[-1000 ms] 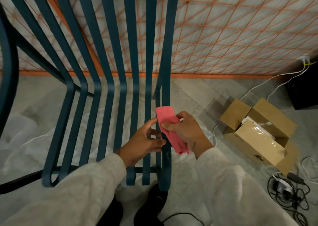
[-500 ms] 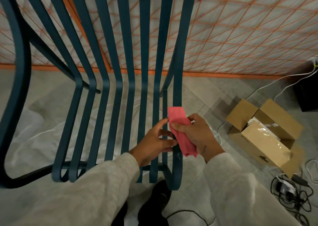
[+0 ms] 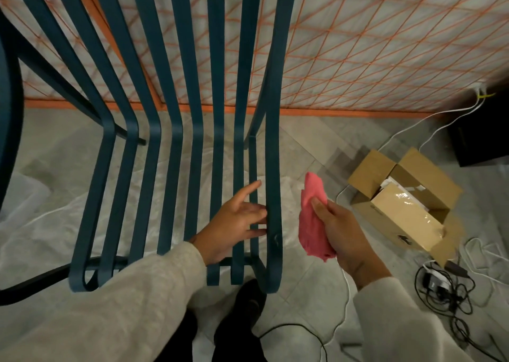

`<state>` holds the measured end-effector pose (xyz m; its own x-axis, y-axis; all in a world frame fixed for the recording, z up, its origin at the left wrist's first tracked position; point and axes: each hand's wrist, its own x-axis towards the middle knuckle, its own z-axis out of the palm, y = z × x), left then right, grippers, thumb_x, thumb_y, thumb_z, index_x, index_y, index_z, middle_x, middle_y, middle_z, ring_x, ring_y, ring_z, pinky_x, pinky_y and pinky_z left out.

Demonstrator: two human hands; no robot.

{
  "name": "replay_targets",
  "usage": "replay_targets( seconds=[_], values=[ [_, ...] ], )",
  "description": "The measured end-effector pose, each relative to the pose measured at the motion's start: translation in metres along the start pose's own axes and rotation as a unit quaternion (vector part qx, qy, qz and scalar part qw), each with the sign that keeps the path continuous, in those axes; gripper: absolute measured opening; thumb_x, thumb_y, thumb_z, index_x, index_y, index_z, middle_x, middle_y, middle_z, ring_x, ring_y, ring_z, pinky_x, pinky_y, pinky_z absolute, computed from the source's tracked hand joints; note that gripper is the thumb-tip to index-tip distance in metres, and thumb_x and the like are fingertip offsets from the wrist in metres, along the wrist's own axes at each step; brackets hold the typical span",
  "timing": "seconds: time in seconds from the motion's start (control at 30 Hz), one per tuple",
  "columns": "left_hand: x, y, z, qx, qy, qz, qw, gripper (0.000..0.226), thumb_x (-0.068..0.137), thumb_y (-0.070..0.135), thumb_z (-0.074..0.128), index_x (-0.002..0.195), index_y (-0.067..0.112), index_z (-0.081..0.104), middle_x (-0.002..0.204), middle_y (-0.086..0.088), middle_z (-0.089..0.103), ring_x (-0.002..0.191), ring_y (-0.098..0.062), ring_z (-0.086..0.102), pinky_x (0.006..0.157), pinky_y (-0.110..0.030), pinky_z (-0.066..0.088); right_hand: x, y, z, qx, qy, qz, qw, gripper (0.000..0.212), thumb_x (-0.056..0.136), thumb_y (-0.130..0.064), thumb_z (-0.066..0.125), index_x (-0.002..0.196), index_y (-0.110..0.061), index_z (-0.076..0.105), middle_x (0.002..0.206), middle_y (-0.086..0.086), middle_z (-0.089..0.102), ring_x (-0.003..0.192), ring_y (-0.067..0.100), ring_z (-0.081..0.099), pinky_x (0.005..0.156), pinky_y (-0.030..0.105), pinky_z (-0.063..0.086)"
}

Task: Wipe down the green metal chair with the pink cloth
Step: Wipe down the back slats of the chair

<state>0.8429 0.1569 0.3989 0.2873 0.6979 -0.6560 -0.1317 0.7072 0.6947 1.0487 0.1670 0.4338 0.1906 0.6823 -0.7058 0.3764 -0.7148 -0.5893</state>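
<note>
The green metal chair (image 3: pixel 173 152) fills the left and middle of the head view, its long slats bending from back to seat and curling under at the front edge. My left hand (image 3: pixel 234 224) lies on the seat slats near the right side, fingers spread and reaching under the rightmost slat. The pink cloth (image 3: pixel 312 218) is bunched and held by my right hand (image 3: pixel 341 235), which hovers to the right of the chair, a short gap away from the outer slat.
An open cardboard box (image 3: pixel 399 202) sits on the tiled floor to the right. Tangled cables and a charger (image 3: pixel 443 284) lie near the lower right. An orange grid panel (image 3: pixel 371 45) stands behind the chair. A dark shoe (image 3: pixel 245 306) shows under the seat front.
My right hand has pulled the pink cloth off the rightmost slat and moved it to the right, clear of the chair. My left hand has opened wider on the slats.
</note>
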Motion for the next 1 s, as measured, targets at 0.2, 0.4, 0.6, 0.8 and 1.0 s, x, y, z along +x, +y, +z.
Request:
replay_targets(
  seconds=[0.2, 0.4, 0.6, 0.8, 1.0],
  values=[
    [-0.014, -0.011, 0.000, 0.025, -0.008, -0.078, 0.997, 0.050, 0.091, -0.014, 0.045, 0.127, 0.017, 0.058, 0.113, -0.009, 0.067, 0.100, -0.024, 0.070, 0.090, -0.043, 0.058, -0.017, 0.012, 0.035, -0.230, 0.031, -0.289, 0.929, 0.047, 0.100, -0.040, 0.048, 0.145, -0.038, 0.040, 0.131, -0.003, 0.046, 0.107, 0.014, 0.053, 0.090, 0.026, 0.048],
    [-0.021, -0.018, -0.001, 0.031, -0.021, -0.094, 0.995, 0.046, 0.091, -0.015, 0.044, 0.122, 0.014, 0.062, 0.117, -0.010, 0.069, 0.103, -0.023, 0.071, 0.093, -0.041, 0.056, -0.036, 0.047, 0.057, -0.236, 0.096, -0.339, 0.906, 0.035, 0.096, -0.028, 0.059, 0.131, -0.023, 0.062, 0.124, 0.011, 0.057, 0.089, 0.027, 0.066, 0.076, 0.029, 0.058],
    [-0.033, -0.033, 0.001, 0.077, -0.042, -0.109, 0.990, 0.049, 0.091, -0.014, 0.045, 0.124, 0.019, 0.060, 0.118, -0.008, 0.067, 0.106, -0.021, 0.069, 0.090, -0.033, 0.057, -0.056, 0.074, 0.066, -0.195, 0.097, -0.322, 0.921, 0.037, 0.092, -0.024, 0.067, 0.126, -0.034, 0.055, 0.114, 0.013, 0.065, 0.080, 0.028, 0.069, 0.067, 0.040, 0.062],
    [-0.032, -0.036, 0.009, 0.084, -0.030, -0.146, 0.985, 0.051, 0.088, -0.023, 0.037, 0.113, 0.015, 0.060, 0.098, -0.003, 0.073, 0.088, -0.010, 0.072, 0.084, -0.025, 0.057, -0.017, 0.027, 0.067, -0.186, 0.113, -0.272, 0.937, 0.038, 0.097, -0.033, 0.059, 0.134, -0.031, 0.058, 0.122, 0.006, 0.059, 0.101, 0.021, 0.061, 0.090, 0.023, 0.049],
    [-0.039, -0.040, 0.009, 0.132, -0.052, -0.144, 0.979, 0.050, 0.088, -0.020, 0.037, 0.124, 0.008, 0.059, 0.116, -0.009, 0.070, 0.110, -0.019, 0.066, 0.099, -0.037, 0.052, -0.063, 0.090, 0.077, -0.108, 0.118, -0.288, 0.944, 0.042, 0.089, -0.018, 0.070, 0.129, -0.031, 0.063, 0.125, 0.005, 0.055, 0.097, 0.019, 0.064, 0.084, 0.032, 0.058]
  ],
)
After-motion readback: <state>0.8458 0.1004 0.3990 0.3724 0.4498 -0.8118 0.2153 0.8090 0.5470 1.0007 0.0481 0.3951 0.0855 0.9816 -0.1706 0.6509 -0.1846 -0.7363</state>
